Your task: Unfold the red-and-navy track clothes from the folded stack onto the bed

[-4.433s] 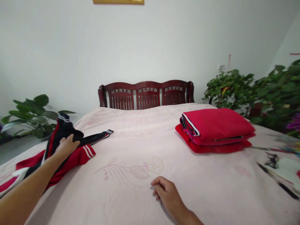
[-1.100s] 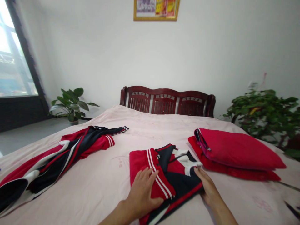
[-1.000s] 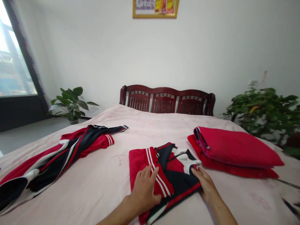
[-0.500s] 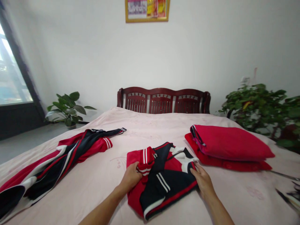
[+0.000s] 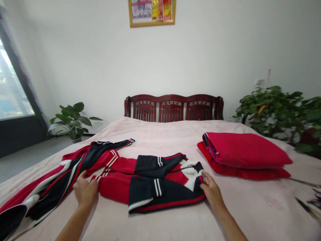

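A red, navy and white track jacket [image 5: 115, 190] lies stretched lengthwise across the bed in front of me, its navy sleeves folded in over the body. My left hand [image 5: 85, 191] is closed on the white-striped hem at its left end. At the other end, my right hand [image 5: 211, 190] pinches the white and navy collar between thumb and fingers. Left of it lies a second garment in the same colours [image 5: 72, 174], loosely spread, with a striped cuff; the jacket's hem reaches right up against it.
Folded red clothes [image 5: 247, 150] are stacked on the right of the pink bedsheet [image 5: 165, 137]. Scissors-like metal tools [image 5: 307, 206] lie at the right edge. Behind are a wooden headboard [image 5: 173, 108] and potted plants [image 5: 71, 120] at both sides.
My left hand has moved left, drawing the jacket's striped hem out, so the bunched lower part is now extended flat. My right hand stays at the collar.
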{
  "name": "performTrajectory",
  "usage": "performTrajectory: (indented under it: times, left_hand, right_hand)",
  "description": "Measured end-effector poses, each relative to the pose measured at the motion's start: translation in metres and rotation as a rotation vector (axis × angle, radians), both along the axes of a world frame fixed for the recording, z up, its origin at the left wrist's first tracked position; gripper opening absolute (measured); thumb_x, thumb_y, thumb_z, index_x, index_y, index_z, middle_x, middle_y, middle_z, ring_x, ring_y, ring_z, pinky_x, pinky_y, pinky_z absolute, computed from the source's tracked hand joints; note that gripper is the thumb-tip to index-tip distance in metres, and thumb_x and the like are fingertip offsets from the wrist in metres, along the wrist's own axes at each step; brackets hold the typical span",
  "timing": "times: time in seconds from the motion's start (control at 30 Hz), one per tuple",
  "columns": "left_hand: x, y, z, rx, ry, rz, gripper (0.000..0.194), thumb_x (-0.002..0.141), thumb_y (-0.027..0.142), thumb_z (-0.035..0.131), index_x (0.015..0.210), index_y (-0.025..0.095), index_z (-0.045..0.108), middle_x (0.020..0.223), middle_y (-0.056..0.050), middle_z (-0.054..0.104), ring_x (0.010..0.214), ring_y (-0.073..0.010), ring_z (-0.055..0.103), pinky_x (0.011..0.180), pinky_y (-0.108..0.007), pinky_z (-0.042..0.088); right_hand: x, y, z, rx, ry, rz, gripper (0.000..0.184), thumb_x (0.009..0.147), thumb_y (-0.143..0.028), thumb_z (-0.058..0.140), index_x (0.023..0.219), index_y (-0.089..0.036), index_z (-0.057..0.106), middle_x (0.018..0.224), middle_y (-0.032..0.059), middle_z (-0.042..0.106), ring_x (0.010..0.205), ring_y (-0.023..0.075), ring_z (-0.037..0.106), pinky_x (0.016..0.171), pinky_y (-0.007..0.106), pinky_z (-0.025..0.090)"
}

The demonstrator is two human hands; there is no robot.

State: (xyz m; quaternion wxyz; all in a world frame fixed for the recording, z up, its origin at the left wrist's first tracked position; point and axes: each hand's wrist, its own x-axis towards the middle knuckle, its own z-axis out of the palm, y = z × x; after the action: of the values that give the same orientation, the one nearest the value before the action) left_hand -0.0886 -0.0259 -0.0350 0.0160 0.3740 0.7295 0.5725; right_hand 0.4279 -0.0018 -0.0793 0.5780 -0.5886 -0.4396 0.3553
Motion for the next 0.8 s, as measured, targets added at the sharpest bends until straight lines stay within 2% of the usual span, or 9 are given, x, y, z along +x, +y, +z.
performTrajectory:
  times: [0.07,0.13,0.2,0.33,0.47,0.57,0.67,0.73,0.8]
  left_hand:
    - [0.011,-0.001,0.008,-0.016,0.264,-0.034,0.038,0.078,0.029,0.053,0.114,0.017,0.061,0.113,-0.013,0.066,0.117,-0.0333,0.057,0.108,-0.054,0.040]
    - [0.034,0.003,0.017,-0.080,0.490,-0.220,0.038,0.086,0.034,0.048,0.119,0.020,0.062,0.122,-0.011,0.065,0.120,-0.0297,0.057,0.109,-0.047,0.040]
    - [0.063,0.010,0.024,-0.175,0.645,-0.398,0.037,0.088,0.036,0.050,0.120,0.024,0.064,0.127,-0.008,0.064,0.123,-0.0280,0.055,0.111,-0.045,0.039]
    - [0.117,0.033,0.023,-0.363,0.817,-0.594,0.048,0.084,0.029,0.058,0.132,0.027,0.060,0.142,-0.009,0.054,0.135,-0.0289,0.045,0.113,-0.044,0.035]
    - [0.139,0.065,0.012,-0.529,0.686,-0.645,0.055,0.078,0.023,0.065,0.132,0.024,0.059,0.146,-0.016,0.049,0.135,-0.0349,0.044,0.106,-0.048,0.039]
    - [0.139,0.085,0.006,-0.540,0.564,-0.652,0.033,0.079,0.022,0.066,0.111,0.022,0.067,0.126,-0.014,0.062,0.119,-0.0329,0.057,0.097,-0.046,0.045]
    - [0.131,0.100,0.008,-0.465,0.422,-0.651,0.009,0.083,0.019,0.064,0.090,0.018,0.068,0.102,-0.010,0.068,0.098,-0.0264,0.065,0.089,-0.040,0.049]
    - [0.121,0.107,0.015,-0.360,0.286,-0.622,0.013,0.089,0.026,0.063,0.096,0.016,0.068,0.102,-0.008,0.068,0.094,-0.0231,0.066,0.086,-0.040,0.053]
    - [0.108,0.114,0.026,-0.182,0.131,-0.574,0.029,0.093,0.035,0.062,0.114,0.016,0.063,0.115,-0.008,0.065,0.100,-0.0218,0.065,0.086,-0.042,0.055]
  right_hand:
    - [-0.001,0.003,-0.003,0.000,-0.093,-0.046,0.081,0.065,-0.033,0.060,0.142,-0.013,0.047,0.098,0.0071,0.075,0.098,0.0268,0.069,0.091,0.037,0.050]
    - [0.000,0.005,-0.007,0.000,-0.168,-0.077,0.084,0.069,-0.043,0.063,0.145,-0.014,0.044,0.104,0.0090,0.074,0.105,0.0284,0.068,0.096,0.040,0.048]
    - [0.001,0.008,-0.012,0.006,-0.211,-0.082,0.088,0.070,-0.049,0.064,0.148,-0.016,0.041,0.113,0.0110,0.072,0.114,0.0290,0.064,0.102,0.041,0.045]
    - [0.002,0.011,-0.017,0.011,-0.241,-0.062,0.084,0.070,-0.048,0.063,0.147,-0.022,0.043,0.134,0.0113,0.063,0.128,0.0274,0.056,0.107,0.040,0.041]
    - [0.000,0.010,-0.016,-0.046,-0.311,-0.066,0.080,0.071,-0.045,0.059,0.146,-0.023,0.044,0.138,0.0116,0.060,0.130,0.0277,0.054,0.109,0.040,0.039]
    - [-0.001,0.009,-0.013,-0.058,-0.344,-0.060,0.077,0.072,-0.043,0.058,0.146,-0.023,0.045,0.137,0.0111,0.061,0.129,0.0277,0.055,0.108,0.040,0.040]
    - [-0.002,0.010,-0.012,-0.051,-0.385,-0.055,0.074,0.071,-0.039,0.059,0.143,-0.022,0.049,0.133,0.0118,0.064,0.127,0.0287,0.058,0.106,0.040,0.042]
    - [-0.002,0.010,-0.011,-0.058,-0.420,-0.051,0.071,0.071,-0.037,0.059,0.139,-0.020,0.052,0.128,0.0129,0.067,0.124,0.0298,0.060,0.103,0.040,0.044]
    - [-0.002,0.010,-0.010,-0.057,-0.441,-0.048,0.065,0.072,-0.037,0.059,0.135,-0.021,0.056,0.123,0.0118,0.069,0.120,0.0295,0.062,0.100,0.040,0.045]
